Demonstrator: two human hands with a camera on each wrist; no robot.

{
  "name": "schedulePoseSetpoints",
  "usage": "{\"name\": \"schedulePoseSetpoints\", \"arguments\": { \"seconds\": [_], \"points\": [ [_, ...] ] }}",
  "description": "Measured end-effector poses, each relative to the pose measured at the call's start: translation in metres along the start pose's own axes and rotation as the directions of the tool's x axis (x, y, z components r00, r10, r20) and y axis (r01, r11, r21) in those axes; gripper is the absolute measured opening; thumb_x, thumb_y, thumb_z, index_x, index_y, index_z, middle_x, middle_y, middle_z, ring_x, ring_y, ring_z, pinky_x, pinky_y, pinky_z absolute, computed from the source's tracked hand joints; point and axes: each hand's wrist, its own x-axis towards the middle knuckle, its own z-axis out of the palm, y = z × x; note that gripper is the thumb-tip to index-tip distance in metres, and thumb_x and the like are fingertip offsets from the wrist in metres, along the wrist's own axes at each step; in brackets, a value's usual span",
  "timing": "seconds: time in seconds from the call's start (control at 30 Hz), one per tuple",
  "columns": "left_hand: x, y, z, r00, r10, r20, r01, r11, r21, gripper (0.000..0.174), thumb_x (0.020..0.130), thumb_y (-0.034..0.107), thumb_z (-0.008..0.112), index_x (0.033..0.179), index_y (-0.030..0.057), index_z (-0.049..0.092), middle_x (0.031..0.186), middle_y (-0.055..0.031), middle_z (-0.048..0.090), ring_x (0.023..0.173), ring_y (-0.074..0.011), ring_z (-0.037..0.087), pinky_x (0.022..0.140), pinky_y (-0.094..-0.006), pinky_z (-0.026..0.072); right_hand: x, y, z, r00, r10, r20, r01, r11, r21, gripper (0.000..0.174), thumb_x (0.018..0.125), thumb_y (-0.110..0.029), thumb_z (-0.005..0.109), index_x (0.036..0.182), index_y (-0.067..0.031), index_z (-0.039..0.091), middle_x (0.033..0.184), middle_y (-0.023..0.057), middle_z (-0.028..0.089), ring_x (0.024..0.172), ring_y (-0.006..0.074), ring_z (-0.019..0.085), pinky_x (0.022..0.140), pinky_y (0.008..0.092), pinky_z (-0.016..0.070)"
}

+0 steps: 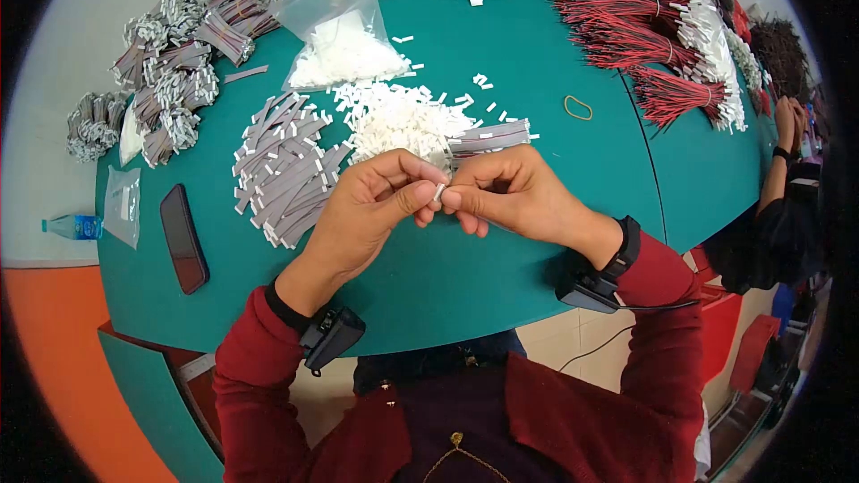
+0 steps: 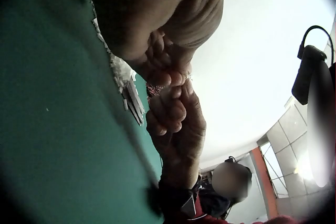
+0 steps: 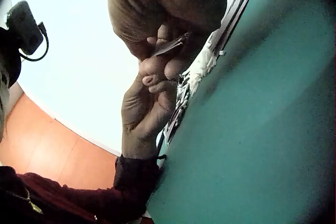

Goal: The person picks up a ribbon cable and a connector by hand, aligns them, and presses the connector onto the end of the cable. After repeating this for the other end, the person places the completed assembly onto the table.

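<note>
In the head view, the left hand [image 1: 362, 210] and right hand [image 1: 528, 197] meet fingertip to fingertip over the near part of the table. Between their thumbs and forefingers they pinch a small white connector [image 1: 438, 192]. The right wrist view shows a thin grey cable strip [image 3: 170, 45] under the curled right hand [image 3: 170, 3], its far end among the fingers. Beyond the hands lie a heap of white connectors [image 1: 394, 125], grey cable strips with white ends [image 1: 286, 170] and a grey cable bundle [image 1: 497, 137]. Fingers cover most of the held connector.
On the green table [image 1: 447, 295] are a phone [image 1: 184, 237], a bag of white pieces [image 1: 344, 45], a rubber band [image 1: 578, 107], grey bundles [image 1: 174, 72] at left and red-black wire bundles [image 1: 635, 27] at right. A bottle [image 1: 73, 227] stands out at far left; another person's arm [image 1: 778, 161] shows at right.
</note>
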Motion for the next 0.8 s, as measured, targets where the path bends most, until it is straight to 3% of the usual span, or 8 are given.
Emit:
{"name": "schedulePoseSetpoints", "arguments": {
  "seconds": [0.17,0.47,0.8],
  "points": [
    [-0.0003,-0.0010,0.0005,1.000,0.025,-0.020,-0.024,0.999,0.030,0.015,0.087,0.010,0.059,0.097,-0.0012,0.059,0.083,-0.0045,0.061,0.071,-0.0083,0.052,0.065,-0.0212,0.0433,0.0001,-0.0005,-0.0003,1.000,0.002,0.002,-0.002,1.000,-0.004,0.022,0.089,-0.020,0.058,0.076,-0.0031,0.063,0.061,-0.0007,0.057,0.054,0.0046,0.051,0.049,0.0190,0.0403],
    [-0.0026,0.0003,0.0044,0.989,0.135,-0.061,-0.113,0.954,0.279,0.014,0.086,0.008,0.061,0.096,-0.0012,0.061,0.080,-0.0027,0.061,0.070,-0.0062,0.052,0.064,-0.0195,0.0429,-0.0016,-0.0017,-0.0001,0.999,0.033,-0.008,-0.033,0.999,-0.017,0.022,0.087,-0.019,0.058,0.071,-0.0039,0.060,0.057,-0.0016,0.055,0.050,0.0040,0.048,0.046,0.0192,0.0361],
    [-0.0008,-0.0005,0.0021,0.995,0.093,-0.048,-0.086,0.987,0.139,0.013,0.086,0.007,0.060,0.096,-0.0015,0.061,0.079,-0.0041,0.061,0.070,-0.0072,0.054,0.064,-0.0202,0.0442,-0.0008,0.0010,0.0017,1.000,-0.005,-0.014,0.005,1.000,0.028,0.022,0.088,-0.018,0.057,0.074,-0.0032,0.060,0.058,-0.0018,0.053,0.051,0.0040,0.047,0.046,0.0196,0.0372]
  ]
}}
